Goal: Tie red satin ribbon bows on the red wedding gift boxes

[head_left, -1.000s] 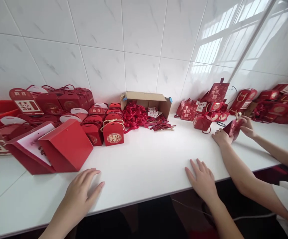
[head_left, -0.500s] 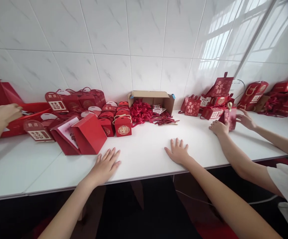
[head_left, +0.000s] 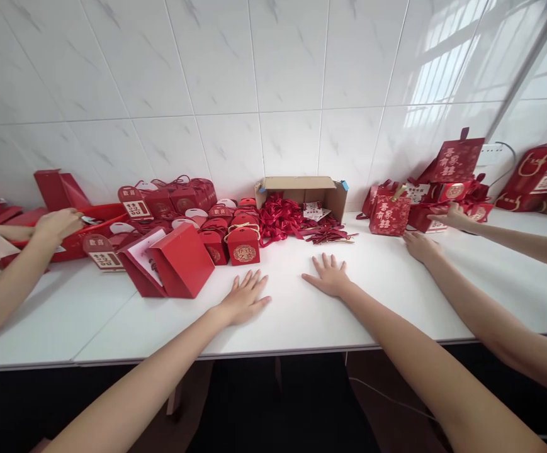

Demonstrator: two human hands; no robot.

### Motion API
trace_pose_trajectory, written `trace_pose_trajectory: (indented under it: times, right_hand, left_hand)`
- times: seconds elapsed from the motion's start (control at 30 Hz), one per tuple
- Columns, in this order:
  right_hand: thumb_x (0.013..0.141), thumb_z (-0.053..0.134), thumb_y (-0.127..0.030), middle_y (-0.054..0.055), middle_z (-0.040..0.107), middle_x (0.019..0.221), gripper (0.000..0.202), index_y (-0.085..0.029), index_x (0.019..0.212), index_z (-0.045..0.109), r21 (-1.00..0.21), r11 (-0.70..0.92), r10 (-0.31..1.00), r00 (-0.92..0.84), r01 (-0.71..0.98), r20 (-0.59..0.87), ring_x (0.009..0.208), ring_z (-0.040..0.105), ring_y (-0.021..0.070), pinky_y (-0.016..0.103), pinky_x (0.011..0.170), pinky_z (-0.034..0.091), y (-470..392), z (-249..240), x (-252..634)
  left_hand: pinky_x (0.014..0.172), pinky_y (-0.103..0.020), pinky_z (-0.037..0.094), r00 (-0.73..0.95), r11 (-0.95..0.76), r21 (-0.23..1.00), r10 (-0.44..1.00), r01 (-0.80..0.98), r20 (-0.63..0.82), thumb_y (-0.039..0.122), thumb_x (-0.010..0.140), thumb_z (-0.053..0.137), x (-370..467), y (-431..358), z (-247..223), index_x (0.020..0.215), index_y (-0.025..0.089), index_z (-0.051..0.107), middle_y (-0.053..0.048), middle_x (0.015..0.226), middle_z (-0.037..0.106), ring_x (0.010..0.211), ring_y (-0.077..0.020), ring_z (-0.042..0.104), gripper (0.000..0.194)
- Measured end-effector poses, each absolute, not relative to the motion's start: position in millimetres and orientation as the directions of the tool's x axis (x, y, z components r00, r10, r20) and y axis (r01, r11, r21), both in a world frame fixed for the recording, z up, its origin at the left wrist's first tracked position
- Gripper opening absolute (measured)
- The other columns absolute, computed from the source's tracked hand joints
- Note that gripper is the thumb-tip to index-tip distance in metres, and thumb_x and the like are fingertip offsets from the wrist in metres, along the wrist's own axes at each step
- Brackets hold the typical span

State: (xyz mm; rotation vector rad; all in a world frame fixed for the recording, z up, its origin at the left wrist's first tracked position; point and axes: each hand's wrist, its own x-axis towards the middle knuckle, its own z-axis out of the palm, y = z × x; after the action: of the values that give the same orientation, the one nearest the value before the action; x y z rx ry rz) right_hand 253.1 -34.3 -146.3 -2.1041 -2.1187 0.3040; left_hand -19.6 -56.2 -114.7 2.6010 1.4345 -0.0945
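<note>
My left hand (head_left: 245,299) lies flat on the white table (head_left: 282,321), fingers spread and nothing in it. Just behind it stands a small red box (head_left: 244,244) with a gold round emblem and a twine handle. A larger red folded box (head_left: 183,261) is to its left. My right hand (head_left: 327,277) rests palm down with its fingers apart, also holding nothing. Beyond the hands, an open cardboard box (head_left: 296,182) lies against the wall, with a heap of red ribbons (head_left: 280,217) and thin dark red strips (head_left: 332,234) spilling from it.
At the right, another person's hands (head_left: 424,246) are near a red box (head_left: 389,215) and a pile of boxes (head_left: 457,160). At the left, a person's hand (head_left: 60,225) is over a red basket (head_left: 107,217). Several red boxes (head_left: 192,196) stand along the wall.
The view has shifted. My left hand has slid forward and right, closer to my right hand. The neighbour's red box now stands further left, and one of their hands reaches to the pile.
</note>
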Motion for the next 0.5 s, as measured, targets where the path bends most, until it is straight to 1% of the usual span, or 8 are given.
trace_pose_trajectory:
  times: [0.1, 0.13, 0.23, 0.3, 0.4, 0.5]
  right_hand:
    - [0.082, 0.022, -0.075, 0.011, 0.009, 0.156, 0.083, -0.025, 0.148, 0.02, -0.252, -0.002, 1.0, -0.005, 0.968, -0.026, 0.142, 0.003, 0.0355, 0.062, 0.108, 0.004, -20.4, -147.2, 254.7]
    - [0.084, 0.022, -0.072, 0.009, 0.008, 0.157, 0.079, -0.025, 0.147, 0.023, -0.255, -0.012, 1.0, 0.009, 0.967, -0.014, 0.142, 0.003, 0.0344, 0.061, 0.109, 0.005, -16.4, -147.6, 255.3]
    - [0.093, 0.017, -0.057, 0.007, -0.004, 0.157, 0.066, -0.019, 0.146, 0.027, -0.261, -0.095, 0.992, 0.112, 0.961, 0.052, 0.142, -0.004, 0.0339, 0.059, 0.109, 0.007, -6.5, -148.6, 256.8]
    - [0.095, 0.013, -0.047, 0.009, -0.007, 0.157, 0.061, -0.016, 0.145, 0.027, -0.27, -0.166, 0.977, 0.195, 0.948, 0.084, 0.142, -0.005, 0.0358, 0.06, 0.108, 0.008, -1.3, -149.0, 256.9]
    - [0.096, 0.019, -0.043, 0.009, 0.001, 0.157, 0.056, -0.019, 0.145, 0.029, -0.278, -0.223, 0.964, 0.254, 0.934, 0.082, 0.141, 0.003, 0.0377, 0.059, 0.107, 0.013, 5.5, -149.8, 256.5]
    - [0.095, 0.023, -0.043, 0.009, 0.007, 0.156, 0.056, -0.022, 0.147, 0.024, -0.273, -0.247, 0.958, 0.277, 0.93, 0.077, 0.141, 0.009, 0.0373, 0.058, 0.107, 0.015, 11.9, -151.7, 256.9]
  left_hand:
    - [0.113, -0.053, 0.004, 0.567, -0.551, 0.139, 0.812, 0.823, -0.141, 0.064, 0.088, 0.018, 2.7, -40.0, -117.6, 0.149, 0.018, 0.013, -0.01, 0.156, 0.003, 0.144, -0.029, -0.002, 0.077]
    - [0.113, -0.053, 0.004, 0.578, -0.561, 0.146, 0.804, 0.815, -0.141, 0.065, 0.088, 0.018, 8.8, -34.9, -118.5, 0.149, 0.018, 0.013, -0.01, 0.156, 0.003, 0.144, -0.0289, -0.001, 0.077]
    - [0.113, -0.053, 0.003, 0.603, -0.584, 0.159, 0.788, 0.796, -0.126, 0.067, 0.086, 0.022, 20.6, -22.2, -120.5, 0.149, 0.021, 0.016, -0.009, 0.156, 0.004, 0.144, -0.0291, -0.001, 0.078]
    - [0.113, -0.053, 0.003, 0.611, -0.591, 0.164, 0.784, 0.79, -0.112, 0.068, 0.086, 0.022, 23.2, -16.4, -121.2, 0.148, 0.022, 0.018, -0.008, 0.156, 0.004, 0.144, -0.0294, 0.0, 0.077]
    - [0.114, -0.053, 0.005, 0.616, -0.596, 0.173, 0.782, 0.784, -0.098, 0.067, 0.087, 0.021, 22.7, -11.8, -122.3, 0.148, 0.023, 0.02, -0.007, 0.157, 0.007, 0.144, -0.0297, 0.003, 0.076]
    - [0.114, -0.052, 0.005, 0.618, -0.597, 0.183, 0.782, 0.781, -0.083, 0.068, 0.086, 0.022, 21.5, -9.9, -124.6, 0.148, 0.023, 0.021, -0.007, 0.157, 0.009, 0.144, -0.0295, 0.003, 0.076]
